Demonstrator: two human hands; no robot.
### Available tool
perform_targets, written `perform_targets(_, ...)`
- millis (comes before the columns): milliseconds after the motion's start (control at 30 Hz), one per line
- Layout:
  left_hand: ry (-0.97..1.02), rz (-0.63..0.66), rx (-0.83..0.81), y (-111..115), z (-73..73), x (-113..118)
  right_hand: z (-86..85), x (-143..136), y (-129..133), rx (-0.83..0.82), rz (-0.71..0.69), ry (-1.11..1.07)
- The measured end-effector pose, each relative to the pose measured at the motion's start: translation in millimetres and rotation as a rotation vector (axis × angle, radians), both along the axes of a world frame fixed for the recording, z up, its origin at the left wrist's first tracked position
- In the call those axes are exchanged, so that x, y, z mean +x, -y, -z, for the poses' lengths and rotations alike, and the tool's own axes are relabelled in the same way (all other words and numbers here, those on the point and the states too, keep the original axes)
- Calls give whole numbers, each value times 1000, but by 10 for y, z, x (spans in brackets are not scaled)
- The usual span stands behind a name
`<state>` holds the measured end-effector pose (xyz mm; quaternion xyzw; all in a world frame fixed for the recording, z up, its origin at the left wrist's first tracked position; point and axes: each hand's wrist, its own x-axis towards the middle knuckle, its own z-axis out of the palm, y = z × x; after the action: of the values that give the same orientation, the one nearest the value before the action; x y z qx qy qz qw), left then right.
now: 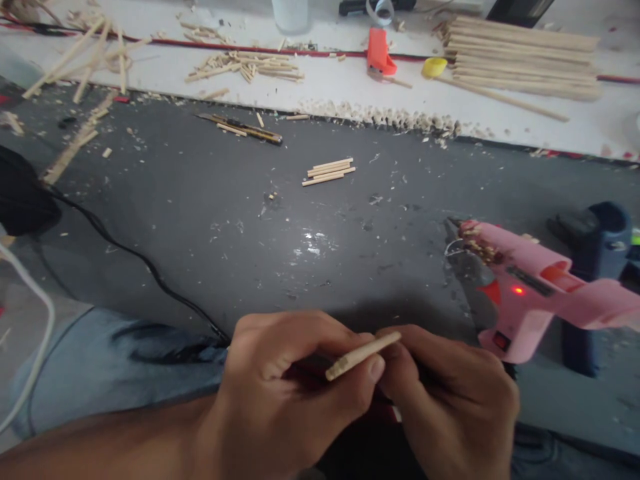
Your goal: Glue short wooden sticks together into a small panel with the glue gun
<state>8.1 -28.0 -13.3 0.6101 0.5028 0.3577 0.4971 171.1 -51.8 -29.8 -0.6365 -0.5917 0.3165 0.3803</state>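
My left hand [285,390] and my right hand [450,400] meet low in the view, over my lap. Together they pinch a short pale wooden stick [363,355] that lies tilted, its right end higher. The left thumb presses on its middle; the right fingers hold its upper end. A pink hot glue gun [540,287] with a red light on stands just right of my right hand, nozzle pointing left. A small bundle of cut sticks [329,171] lies farther off on the dark grey floor [210,220].
A utility knife [245,127] lies at the grey floor's far edge. On the white board [330,83] beyond are loose stick pieces [245,67], long sticks [520,57], an orange tool [379,53] and a yellow cap [434,67]. A black cable [135,257] crosses left.
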Motion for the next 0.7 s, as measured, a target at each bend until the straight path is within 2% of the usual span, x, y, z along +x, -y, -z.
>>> perform_targets(67,-41,-104,38,-26,-43,-29,11,4,6,-33,68,-41)
perform_targets(133,-22,-221,9,-112,-80,-71,26,11,13,-44,124,-60)
perform_targets(233,237,-313,-79,-360,-135,-176,54,35,21,-42,125,-75)
perform_targets(300,379,-395,2,-565,-178,-310,72,61,24,-54,90,-86)
perform_targets(333,407,-451,101,-667,-200,-400,80,75,25,-59,73,-88)
perform_targets(433,201,-532,252,-943,-240,-699,98,114,28,-69,49,-93)
perform_targets(500,211,-644,291,-1100,-238,-836,104,127,29,-75,55,-105)
perform_targets(567,294,-801,251,-1233,-220,-876,106,121,29,-95,76,-132)
perform_targets(633,337,-853,159,-1337,-196,-837,104,96,28,-123,118,-163)
perform_targets(700,362,-845,121,-1407,-172,-767,102,71,28,-141,161,-191)
